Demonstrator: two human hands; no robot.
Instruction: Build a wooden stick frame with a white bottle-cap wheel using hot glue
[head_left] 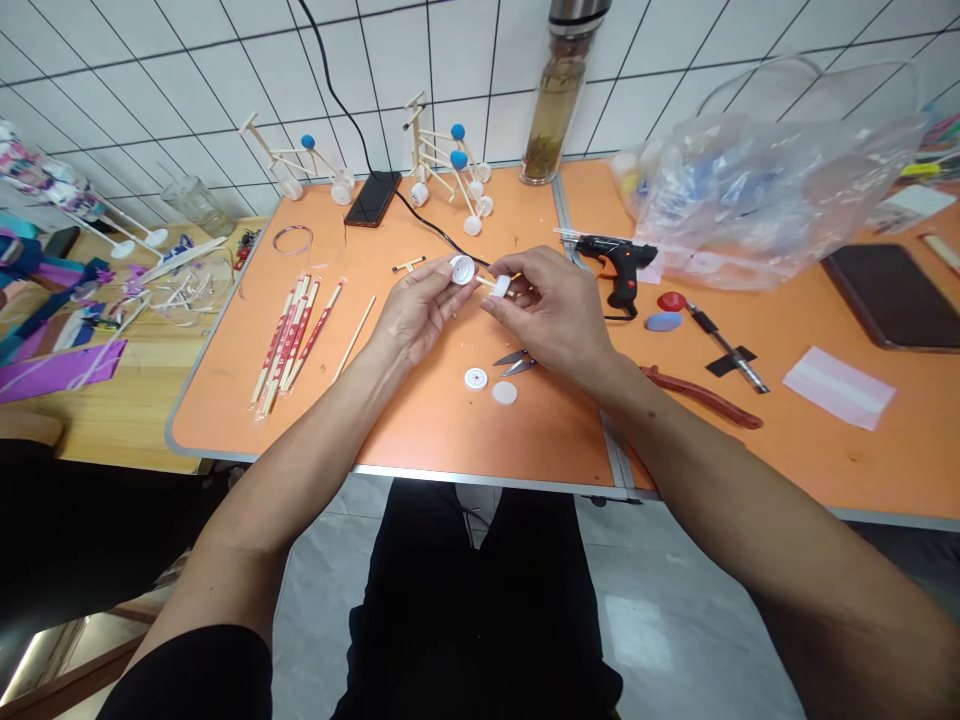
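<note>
My left hand (420, 315) pinches a round white plastic cap (463, 268), its hollow side partly facing me. My right hand (555, 315) is closed on a second white cap (499, 287), seen edge-on, with a short pale wooden stick (484, 281) against it. Whether the stick is joined to either cap I cannot tell. Below my hands, a white ridged disc (475, 379) and a plain white disc (505, 393) lie on the orange table (420, 430). Scissor blades (516, 362) poke out from under my right hand, which hides their handles.
Small stick models (450, 165) with white wheels and blue balls stand at the back. Wrapped chopsticks (296, 340) lie left. To the right are a black glue gun (619, 265), red-handled pliers (705, 395) and a plastic bag (772, 200). A glass bottle (553, 110) stands by the wall.
</note>
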